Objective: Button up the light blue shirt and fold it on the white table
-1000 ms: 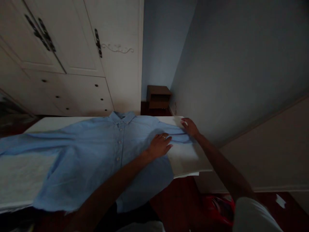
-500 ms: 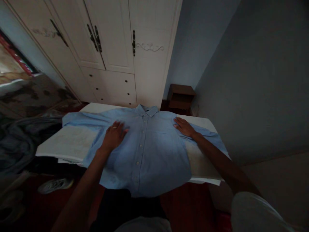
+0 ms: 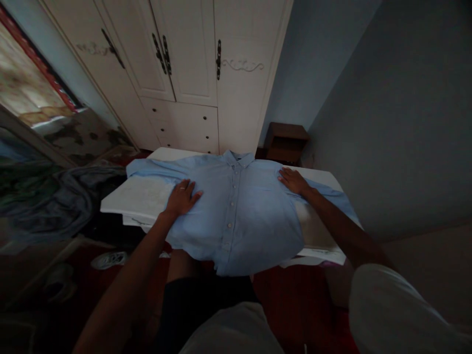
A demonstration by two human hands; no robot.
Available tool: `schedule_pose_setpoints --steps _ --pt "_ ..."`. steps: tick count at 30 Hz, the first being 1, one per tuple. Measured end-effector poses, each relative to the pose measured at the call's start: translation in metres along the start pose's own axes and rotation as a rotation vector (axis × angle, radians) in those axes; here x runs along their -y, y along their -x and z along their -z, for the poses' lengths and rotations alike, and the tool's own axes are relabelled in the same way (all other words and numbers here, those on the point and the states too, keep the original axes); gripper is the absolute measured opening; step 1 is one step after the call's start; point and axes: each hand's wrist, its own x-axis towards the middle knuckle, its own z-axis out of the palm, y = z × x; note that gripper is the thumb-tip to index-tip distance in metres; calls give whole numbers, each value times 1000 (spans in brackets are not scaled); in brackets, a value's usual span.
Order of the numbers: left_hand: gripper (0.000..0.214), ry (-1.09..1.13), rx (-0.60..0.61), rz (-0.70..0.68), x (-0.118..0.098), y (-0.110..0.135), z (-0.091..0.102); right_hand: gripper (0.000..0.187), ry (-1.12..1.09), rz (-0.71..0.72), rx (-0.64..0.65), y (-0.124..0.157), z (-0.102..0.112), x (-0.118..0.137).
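Observation:
A light blue button-up shirt (image 3: 258, 211) lies front side up across a white-topped table (image 3: 129, 199), its collar at the far edge and its hem hanging over the near edge. Both sleeves stretch out to the sides. My left hand (image 3: 181, 197), with a ring on one finger, lies flat on the shirt near the left armhole, fingers apart. On the opposite side my right hand (image 3: 293, 181) rests flat near the right shoulder seam, fingers stretched out. Neither hand grips the cloth.
A white wardrobe (image 3: 191, 118) with dark handles stands behind the table. A small brown open cabinet (image 3: 287, 140) sits by the wall at back right. Dark rumpled cloth (image 3: 70, 196) is piled at left, with a shoe (image 3: 108, 259) on the red floor (image 3: 287, 305).
The view has shifted left, so the table and shirt appear further right and slightly higher. Both hands stay flat in about the same places on the shirt.

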Motion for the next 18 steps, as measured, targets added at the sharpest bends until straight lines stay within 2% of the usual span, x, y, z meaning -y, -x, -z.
schedule_pose_setpoints --steps 4,8,11,14,18 --pt "64 33 45 4 0 -3 6 65 -42 -125 -116 8 4 25" --pt "60 158 118 -19 9 -12 21 71 -168 -58 -195 26 6 70" --pt "55 288 14 58 29 -24 34 72 -192 20 -222 44 5 100" --pt "48 215 -100 176 57 -34 41 75 -94 -38 -157 59 0 112" --pt "48 137 -30 206 91 -46 38 75 4 -138 -80 69 -10 106"
